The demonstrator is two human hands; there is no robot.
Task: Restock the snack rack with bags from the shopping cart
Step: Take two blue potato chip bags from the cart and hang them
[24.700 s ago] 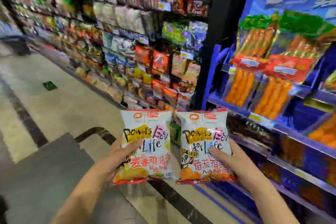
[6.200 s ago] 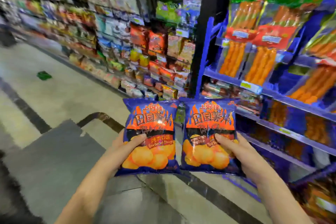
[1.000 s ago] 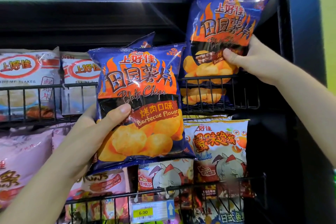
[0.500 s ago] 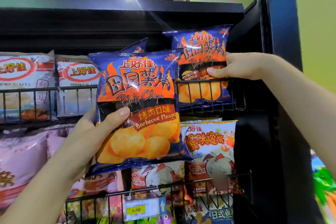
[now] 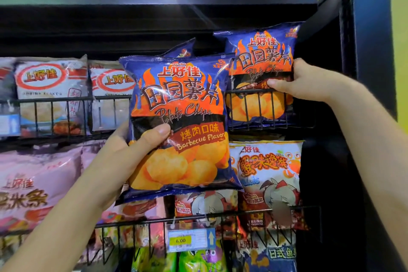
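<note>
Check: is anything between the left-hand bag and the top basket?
The basket's front rail: the bag in the left hand hangs in front of it, bottom below, so it must go up and over. Another blue bag peeks up behind; the slot is hidden.

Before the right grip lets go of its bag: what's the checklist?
1. Bottom of right bag behind top rail: ok.
2. It stands upright, front out: ok.
3. Fully seated, weight off the grip: cannot tell.
4. The right grip clear of it: not ok, thumb and fingers pinch its right edge.
5. The left grip firm on second bag: ok, thumb across its front.
6. Free slot for second bag: cannot tell; it hides that spot, and a blue bag corner shows behind.
</note>
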